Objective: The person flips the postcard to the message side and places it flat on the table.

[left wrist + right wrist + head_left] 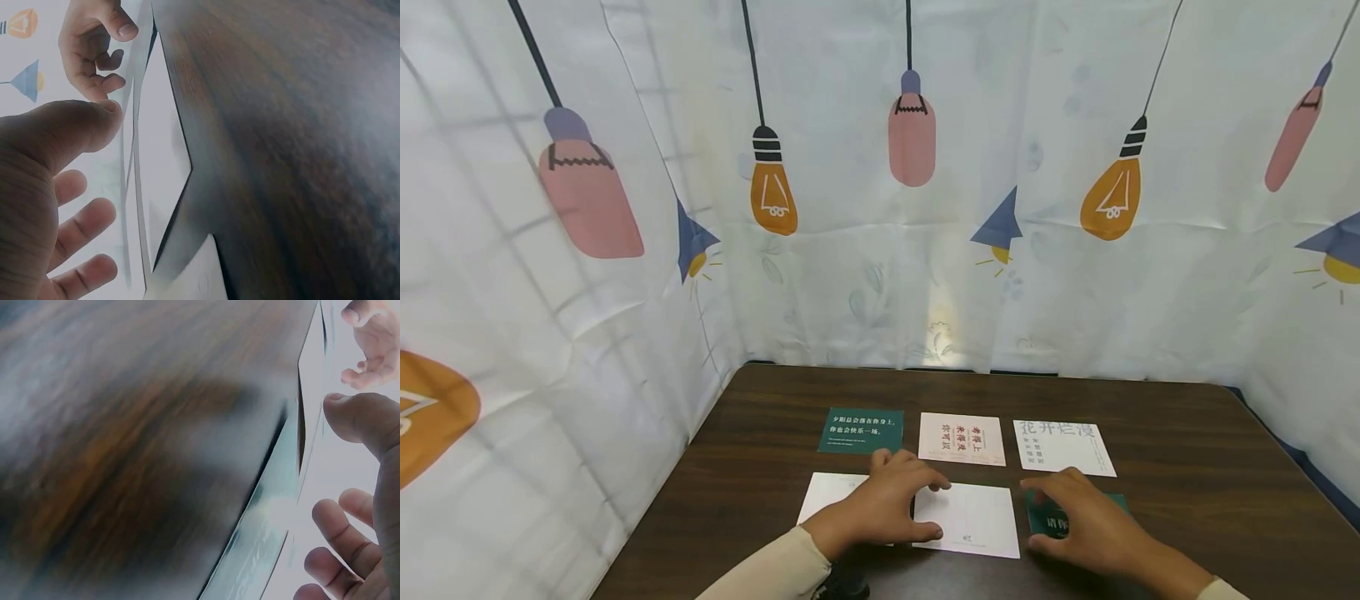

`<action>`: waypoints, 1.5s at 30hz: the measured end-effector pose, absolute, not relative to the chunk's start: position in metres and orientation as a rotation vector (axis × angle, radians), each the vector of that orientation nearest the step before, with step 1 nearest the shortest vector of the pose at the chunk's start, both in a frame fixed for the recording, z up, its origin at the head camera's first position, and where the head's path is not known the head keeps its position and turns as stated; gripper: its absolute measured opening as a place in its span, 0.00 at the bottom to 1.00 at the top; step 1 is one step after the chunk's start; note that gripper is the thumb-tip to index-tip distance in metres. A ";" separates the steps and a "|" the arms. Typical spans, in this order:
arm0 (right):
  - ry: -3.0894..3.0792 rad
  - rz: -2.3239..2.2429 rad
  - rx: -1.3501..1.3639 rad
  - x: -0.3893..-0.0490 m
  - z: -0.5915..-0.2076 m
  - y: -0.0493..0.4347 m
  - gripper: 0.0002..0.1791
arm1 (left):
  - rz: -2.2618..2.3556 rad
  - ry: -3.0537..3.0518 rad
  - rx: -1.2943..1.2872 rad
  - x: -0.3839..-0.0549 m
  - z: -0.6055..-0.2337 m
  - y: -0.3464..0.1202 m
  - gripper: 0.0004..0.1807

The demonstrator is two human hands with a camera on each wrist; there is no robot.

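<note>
My left hand (887, 504) hovers low over the front row of cards with thumb and fingers spread, holding nothing. Beneath it lie a white card (826, 493) at the left, partly hidden by the hand, and a white card (973, 518) in the middle. Over at the right, my right hand (1093, 527) is spread in the same way above a dark green card (1047, 518) with white lettering, covering much of it. Nothing sits between its thumb and fingers. In the left wrist view, the left thumb and fingers (87, 234) stand apart beside the cards' edges.
Behind the front row lie a green card (861, 431), a pale card with red lettering (961, 439) and a white card with grey lettering (1063, 447). All rest on a dark wooden table (722, 492). A lamp-patterned curtain (850, 292) surrounds it.
</note>
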State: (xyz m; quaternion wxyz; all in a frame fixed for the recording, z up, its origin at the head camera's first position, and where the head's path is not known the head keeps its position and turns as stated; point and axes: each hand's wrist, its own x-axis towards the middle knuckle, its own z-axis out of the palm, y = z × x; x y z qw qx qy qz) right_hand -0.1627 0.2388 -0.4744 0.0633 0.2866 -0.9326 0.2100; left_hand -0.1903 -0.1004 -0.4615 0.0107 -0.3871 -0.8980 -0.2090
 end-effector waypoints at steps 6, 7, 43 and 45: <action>-2.811 0.618 0.850 -0.163 -0.474 0.247 0.38 | -0.626 -2.786 -1.223 -0.192 -0.464 -0.094 0.28; -2.817 0.614 0.842 -0.163 -0.473 0.249 0.38 | -0.623 -2.783 -1.227 -0.193 -0.464 -0.093 0.28; -2.879 0.440 0.761 -0.160 -0.472 0.290 0.44 | -0.531 -2.813 -1.333 -0.191 -0.461 -0.050 0.30; -2.880 0.441 0.764 -0.160 -0.472 0.291 0.44 | -0.523 -2.817 -1.335 -0.191 -0.461 -0.049 0.30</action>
